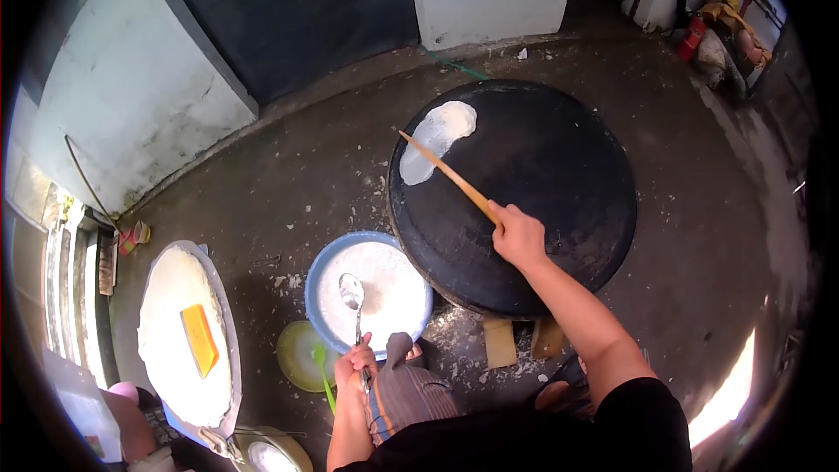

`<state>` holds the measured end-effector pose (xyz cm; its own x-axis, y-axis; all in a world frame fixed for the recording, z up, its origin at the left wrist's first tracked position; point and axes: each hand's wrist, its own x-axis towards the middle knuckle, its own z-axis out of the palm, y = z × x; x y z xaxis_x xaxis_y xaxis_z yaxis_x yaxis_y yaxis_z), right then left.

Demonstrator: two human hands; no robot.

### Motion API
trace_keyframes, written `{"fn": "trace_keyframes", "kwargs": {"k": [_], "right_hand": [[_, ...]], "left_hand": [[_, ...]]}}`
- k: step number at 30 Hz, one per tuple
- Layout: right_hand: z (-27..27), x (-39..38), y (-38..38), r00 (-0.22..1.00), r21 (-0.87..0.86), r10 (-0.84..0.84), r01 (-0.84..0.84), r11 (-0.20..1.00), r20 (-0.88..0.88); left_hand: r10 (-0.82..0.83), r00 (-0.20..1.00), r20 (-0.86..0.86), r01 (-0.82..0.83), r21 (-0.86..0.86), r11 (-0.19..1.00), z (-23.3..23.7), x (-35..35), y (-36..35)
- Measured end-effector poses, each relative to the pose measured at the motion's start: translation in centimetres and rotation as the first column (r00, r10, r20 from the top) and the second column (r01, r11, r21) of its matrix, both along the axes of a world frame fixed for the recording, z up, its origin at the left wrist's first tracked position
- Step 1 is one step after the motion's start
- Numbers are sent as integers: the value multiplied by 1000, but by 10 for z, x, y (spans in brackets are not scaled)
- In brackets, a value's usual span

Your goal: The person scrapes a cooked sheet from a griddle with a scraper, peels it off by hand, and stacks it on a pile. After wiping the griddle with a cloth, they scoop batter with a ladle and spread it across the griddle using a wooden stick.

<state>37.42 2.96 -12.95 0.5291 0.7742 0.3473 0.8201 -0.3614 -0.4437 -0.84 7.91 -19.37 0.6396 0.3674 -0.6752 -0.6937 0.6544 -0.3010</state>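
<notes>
My right hand (519,236) is closed round the handle end of a long wooden spatula (463,185). Its pointed tip lies over a streak of white batter (424,150) on the upper left of a large round black griddle (542,175). Down at the left, my left hand (354,365) grips the handle of a metal spoon (351,292). The spoon's bowl is over the white batter in a blue basin (312,297), which stands against the griddle's lower left edge.
A stack of pale flat sheets (170,332) with an orange scraper (200,341) on it is at the left. A green bowl (294,367) sits beside the basin. Wooden blocks (500,343) lie below the griddle. A red extinguisher (691,38) stands at the upper right.
</notes>
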Motion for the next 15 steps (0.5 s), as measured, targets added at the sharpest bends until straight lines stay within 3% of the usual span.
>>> {"fn": "trace_keyframes", "kwargs": {"k": [2,4,5,6,8,9,10,12,14,15], "right_hand": [[-13,43,7,958,-75,-176,197,977,227],[-2,62,11,954,-107,-256,274,956,157],[-5,57,14,965,-88,-258,261,961,49],[-8,45,16,949,-38,-253,250,967,-188],[-13,13,19,992,84,-94,102,991,-89],[8,1,21,998,-89,-45,40,995,-53],[8,14,25,997,-94,-50,45,995,-56],[7,56,37,944,-225,-251,298,928,215],[11,72,27,947,-194,-298,317,929,119],[5,66,25,943,-178,-333,325,929,-19]], "left_hand": [[-15,1000,-14,15,-2,1000,-1,-1,-2],[-10,996,-88,9,-11,1000,15,6,-2],[-42,991,-125,48,47,998,16,6,-2],[-46,992,-119,53,53,997,12,4,0],[-25,1000,-19,25,8,1000,1,0,2],[-25,1000,-5,25,-2,1000,0,1,3],[-30,1000,-8,30,-7,1000,0,2,3],[-32,999,-15,32,-16,999,9,4,0],[-41,998,-44,41,9,999,9,-1,1],[-49,998,-34,49,11,999,3,-4,2]]}}
